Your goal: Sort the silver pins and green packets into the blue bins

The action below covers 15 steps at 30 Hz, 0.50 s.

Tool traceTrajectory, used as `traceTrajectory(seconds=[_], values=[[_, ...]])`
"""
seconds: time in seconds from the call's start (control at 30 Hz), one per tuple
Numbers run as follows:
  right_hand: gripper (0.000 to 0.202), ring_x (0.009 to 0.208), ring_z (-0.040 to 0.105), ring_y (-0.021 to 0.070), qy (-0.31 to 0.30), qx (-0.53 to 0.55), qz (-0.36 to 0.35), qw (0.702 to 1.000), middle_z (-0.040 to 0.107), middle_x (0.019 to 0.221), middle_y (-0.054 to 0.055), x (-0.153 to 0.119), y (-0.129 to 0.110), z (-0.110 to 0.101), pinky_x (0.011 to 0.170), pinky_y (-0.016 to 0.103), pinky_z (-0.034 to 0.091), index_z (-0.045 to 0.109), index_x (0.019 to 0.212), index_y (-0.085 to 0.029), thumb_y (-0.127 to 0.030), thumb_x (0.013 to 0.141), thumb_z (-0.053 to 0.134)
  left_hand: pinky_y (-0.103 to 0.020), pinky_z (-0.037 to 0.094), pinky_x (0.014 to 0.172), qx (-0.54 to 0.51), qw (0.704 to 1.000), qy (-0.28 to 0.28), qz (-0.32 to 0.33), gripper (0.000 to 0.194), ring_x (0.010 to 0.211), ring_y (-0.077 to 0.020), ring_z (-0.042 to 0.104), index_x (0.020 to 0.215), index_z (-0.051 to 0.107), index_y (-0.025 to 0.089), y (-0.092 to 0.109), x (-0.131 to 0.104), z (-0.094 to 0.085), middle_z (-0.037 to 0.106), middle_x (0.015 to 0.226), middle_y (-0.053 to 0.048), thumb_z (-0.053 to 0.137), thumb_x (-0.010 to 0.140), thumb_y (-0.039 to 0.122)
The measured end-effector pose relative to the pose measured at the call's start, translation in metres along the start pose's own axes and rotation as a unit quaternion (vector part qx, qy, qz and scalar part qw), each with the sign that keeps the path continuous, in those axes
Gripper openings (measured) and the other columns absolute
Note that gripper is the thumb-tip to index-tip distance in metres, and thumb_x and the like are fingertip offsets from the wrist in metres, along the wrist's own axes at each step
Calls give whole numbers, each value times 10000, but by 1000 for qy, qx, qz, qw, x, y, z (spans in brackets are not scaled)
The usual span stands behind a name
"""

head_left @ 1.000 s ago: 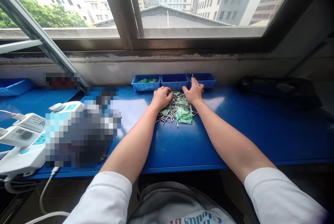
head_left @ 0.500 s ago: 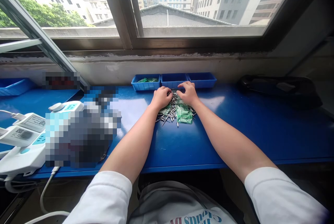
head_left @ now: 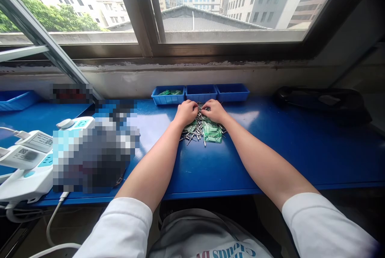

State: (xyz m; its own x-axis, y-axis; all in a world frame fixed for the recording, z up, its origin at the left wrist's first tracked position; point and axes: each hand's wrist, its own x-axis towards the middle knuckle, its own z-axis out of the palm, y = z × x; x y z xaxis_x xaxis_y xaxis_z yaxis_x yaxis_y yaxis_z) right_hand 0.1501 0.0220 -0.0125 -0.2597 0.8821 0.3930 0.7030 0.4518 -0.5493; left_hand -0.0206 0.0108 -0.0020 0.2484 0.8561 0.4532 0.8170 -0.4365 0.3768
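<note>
A loose pile of thin silver metal pins (head_left: 197, 133) lies on the blue table, with green plastic packets (head_left: 212, 132) among it. At the pile's far left side, my left hand (head_left: 187, 112) is closed, its fingers curled down toward the pins. My right hand (head_left: 214, 111) faces it from the right, thumb and fingers pinched together just above the pile. The fingertips of both hands nearly meet, and what they hold is too small to make out.
Behind the pile stand three joined blue bins: the left bin (head_left: 168, 99) holds green packets, beside a middle bin (head_left: 201, 91) and a right bin (head_left: 233, 93). A white power strip (head_left: 36, 174) with plugs lies left. A black object (head_left: 323, 103) rests at the far right.
My right hand has lowered a little and moved left toward the left hand, its raised, parted fingers now drawn together. The left hand has barely moved.
</note>
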Motion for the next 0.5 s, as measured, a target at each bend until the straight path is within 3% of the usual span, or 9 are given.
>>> traceTrajectory(seconds=[0.2, 0.37, 0.5], values=[[125, 894, 575, 221, 7, -1, -8, 1000, 632, 897, 64, 0, 0, -1, 867, 365, 454, 721, 786, -192, -299, 749, 669, -347, 461, 884, 6, 1000, -1, -1, 246, 1001, -221, 601, 914, 697, 212, -1, 0, 0, 674, 1016, -62, 459, 856, 233], [131, 911, 585, 212, 0, 10, -39, 999, 650, 904, 55, 0, 2, 0, 920, 362, 436, 752, 844, -221, -268, 757, 666, -348, 467, 878, 10, 1000, -4, 0, 227, 999, -228, 602, 924, 694, 214, 0, -1, -1, 677, 1017, -65, 487, 855, 275], [109, 914, 587, 215, -11, 1, -38, 999, 661, 903, 63, 0, 0, -1, 929, 369, 422, 756, 800, -211, -261, 764, 667, -346, 459, 905, 5, 1000, -7, 0, 254, 1012, -223, 601, 954, 686, 205, -1, 0, 0, 686, 1033, -62, 453, 851, 208]])
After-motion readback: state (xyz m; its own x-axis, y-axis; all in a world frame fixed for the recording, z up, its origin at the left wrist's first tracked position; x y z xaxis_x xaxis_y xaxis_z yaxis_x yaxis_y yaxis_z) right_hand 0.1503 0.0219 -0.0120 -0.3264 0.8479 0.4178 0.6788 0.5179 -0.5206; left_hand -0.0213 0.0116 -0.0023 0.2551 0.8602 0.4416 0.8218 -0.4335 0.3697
